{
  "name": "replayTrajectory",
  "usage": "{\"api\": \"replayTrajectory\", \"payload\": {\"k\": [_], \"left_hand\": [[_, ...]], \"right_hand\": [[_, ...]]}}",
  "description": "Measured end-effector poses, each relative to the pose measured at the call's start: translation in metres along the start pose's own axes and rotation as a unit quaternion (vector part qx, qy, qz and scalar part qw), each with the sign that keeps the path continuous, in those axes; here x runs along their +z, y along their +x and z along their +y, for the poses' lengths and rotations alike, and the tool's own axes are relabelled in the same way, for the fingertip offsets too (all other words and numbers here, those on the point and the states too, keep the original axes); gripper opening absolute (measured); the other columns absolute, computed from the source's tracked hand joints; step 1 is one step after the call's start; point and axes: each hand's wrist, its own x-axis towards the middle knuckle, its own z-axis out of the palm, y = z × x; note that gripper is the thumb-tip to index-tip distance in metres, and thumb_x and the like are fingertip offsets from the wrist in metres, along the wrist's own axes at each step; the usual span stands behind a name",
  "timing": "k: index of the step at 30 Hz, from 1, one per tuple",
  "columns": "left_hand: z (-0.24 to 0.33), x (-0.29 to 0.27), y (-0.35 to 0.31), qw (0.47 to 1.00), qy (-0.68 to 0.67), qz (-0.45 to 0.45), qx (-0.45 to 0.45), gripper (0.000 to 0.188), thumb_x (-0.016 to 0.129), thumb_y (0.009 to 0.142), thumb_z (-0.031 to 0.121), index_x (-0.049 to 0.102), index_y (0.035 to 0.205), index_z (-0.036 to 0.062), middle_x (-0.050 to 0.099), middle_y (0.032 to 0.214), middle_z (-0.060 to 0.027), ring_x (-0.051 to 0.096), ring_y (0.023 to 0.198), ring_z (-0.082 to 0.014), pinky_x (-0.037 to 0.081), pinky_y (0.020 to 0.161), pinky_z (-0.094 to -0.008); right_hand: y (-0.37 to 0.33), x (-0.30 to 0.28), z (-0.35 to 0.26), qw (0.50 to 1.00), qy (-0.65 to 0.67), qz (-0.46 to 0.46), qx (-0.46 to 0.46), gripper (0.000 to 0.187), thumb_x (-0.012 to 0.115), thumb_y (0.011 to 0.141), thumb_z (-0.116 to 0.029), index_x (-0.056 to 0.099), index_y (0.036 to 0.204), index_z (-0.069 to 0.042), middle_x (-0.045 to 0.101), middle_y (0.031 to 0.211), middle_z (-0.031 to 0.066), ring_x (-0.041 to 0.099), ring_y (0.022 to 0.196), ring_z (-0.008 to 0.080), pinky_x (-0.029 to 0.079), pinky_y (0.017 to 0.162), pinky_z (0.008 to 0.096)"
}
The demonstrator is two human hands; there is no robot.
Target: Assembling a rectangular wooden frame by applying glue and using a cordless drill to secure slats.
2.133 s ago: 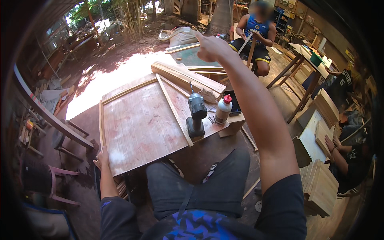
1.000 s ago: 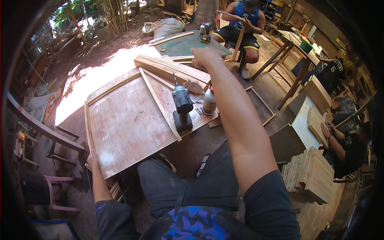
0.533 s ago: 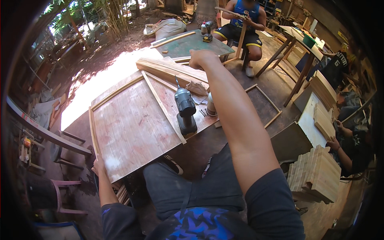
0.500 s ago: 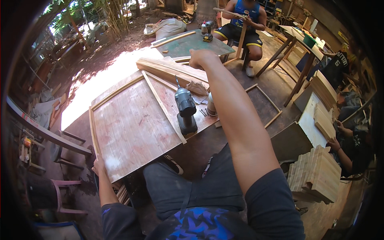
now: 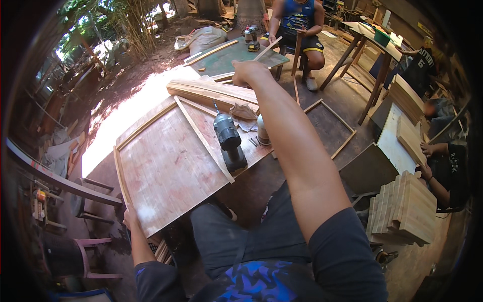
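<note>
Both hands work the wooden panel (image 5: 171, 166): my left hand (image 5: 132, 219) grips its near corner, and my right hand (image 5: 247, 72), loosely curled and holding nothing I can see, reaches over the stack of wood strips (image 5: 211, 91) at its far edge. I judge the panel stiff, broad and fairly heavy, best held by its framed edges. A cordless drill (image 5: 230, 142) stands on it; just right of the drill sits a white glue bottle (image 5: 262, 133), label unreadable.
</note>
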Motion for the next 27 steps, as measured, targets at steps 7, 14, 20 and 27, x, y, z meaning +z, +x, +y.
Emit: {"api": "replayTrajectory", "payload": {"k": [7, 14, 20, 27], "left_hand": [[-0.019, 0.019, 0.033, 1.000, 0.011, 0.007, -0.021, 0.079, 0.037, 0.094, 0.071, 0.066, 0.130, 0.0068, 0.063, 0.132, -0.0252, 0.051, 0.130, -0.0473, 0.039, 0.110, -0.0501], [-0.042, 0.024, 0.025, 0.947, -0.185, 0.171, 0.198, 0.051, 0.048, 0.102, 0.047, 0.061, 0.136, 0.0108, 0.071, 0.120, -0.0165, 0.066, 0.110, -0.0394, 0.051, 0.094, -0.0446], [0.049, 0.003, -0.063, 0.718, -0.665, -0.017, 0.207, 0.062, 0.039, 0.105, 0.040, 0.034, 0.155, 0.0036, 0.041, 0.155, -0.0165, 0.040, 0.143, -0.0293, 0.030, 0.117, -0.0423], [0.220, -0.044, -0.281, 0.608, -0.644, -0.136, 0.443, 0.072, 0.029, 0.105, 0.054, 0.025, 0.160, 0.0074, 0.034, 0.162, -0.0149, 0.038, 0.145, -0.0268, 0.028, 0.115, -0.0456]], "right_hand": [[-0.007, 0.058, 0.065, 0.912, 0.196, 0.333, -0.137, 0.048, 0.059, 0.088, -0.023, 0.059, 0.135, -0.009, 0.063, 0.131, 0.0188, 0.060, 0.121, 0.0369, 0.048, 0.101, 0.0464], [-0.141, 0.200, 0.293, 0.847, 0.401, 0.327, 0.120, 0.049, 0.059, 0.097, -0.031, 0.061, 0.135, -0.001, 0.064, 0.135, 0.0174, 0.059, 0.127, 0.0259, 0.043, 0.108, 0.0353], [-0.170, 0.190, 0.282, 0.745, 0.592, 0.300, 0.060, 0.070, 0.035, 0.107, -0.051, 0.032, 0.156, -0.002, 0.032, 0.163, 0.0124, 0.023, 0.153, 0.0240, 0.016, 0.123, 0.0448], [-0.156, 0.106, 0.012, 0.694, 0.620, 0.091, -0.355, 0.067, 0.024, 0.108, -0.048, 0.027, 0.158, -0.002, 0.033, 0.161, 0.0149, 0.027, 0.151, 0.0287, 0.021, 0.121, 0.0449]]}}
